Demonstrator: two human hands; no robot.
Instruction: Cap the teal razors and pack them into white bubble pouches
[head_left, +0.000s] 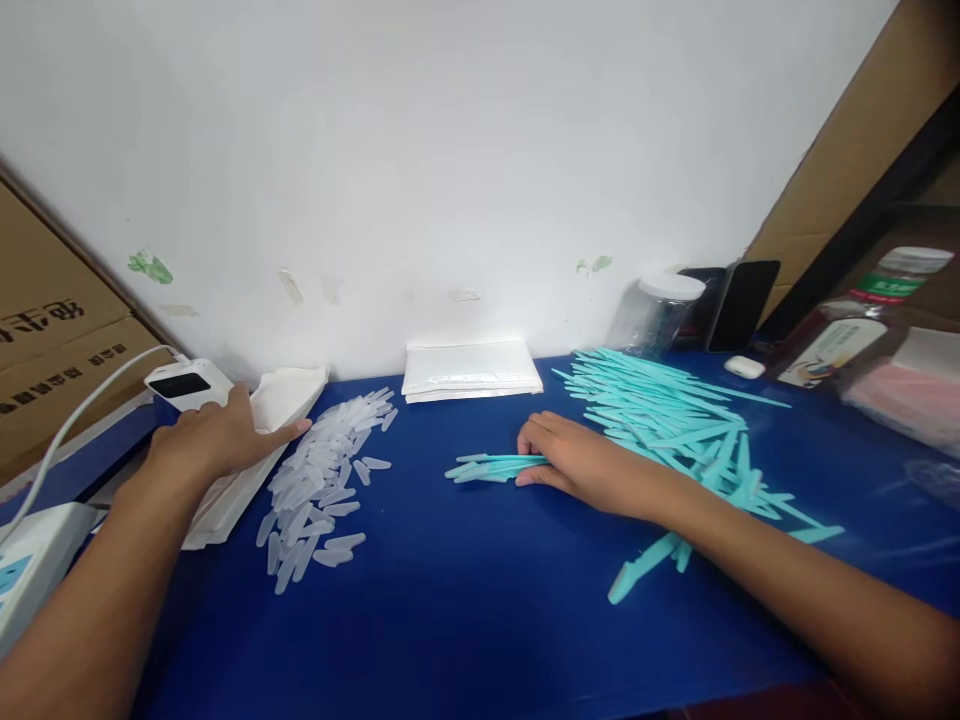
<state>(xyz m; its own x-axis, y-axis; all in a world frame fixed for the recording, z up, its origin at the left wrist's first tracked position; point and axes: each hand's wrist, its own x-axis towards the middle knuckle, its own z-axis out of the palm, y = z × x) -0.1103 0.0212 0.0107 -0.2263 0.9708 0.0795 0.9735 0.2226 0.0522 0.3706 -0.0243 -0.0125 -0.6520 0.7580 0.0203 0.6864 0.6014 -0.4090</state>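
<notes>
Right hand [551, 455] pinches sticks [491, 467] lying crosswise, free ends pointing left toward caps [319, 462]; left hand [202, 440], thumb spread, hold unclear

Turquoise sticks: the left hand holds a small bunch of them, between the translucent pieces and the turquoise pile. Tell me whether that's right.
Wrong hand: the head view shows the right hand holding the small bunch. It is indeed between the translucent pieces and the turquoise pile.

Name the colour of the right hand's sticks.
The held sticks are turquoise, clearest in the head view.
</notes>
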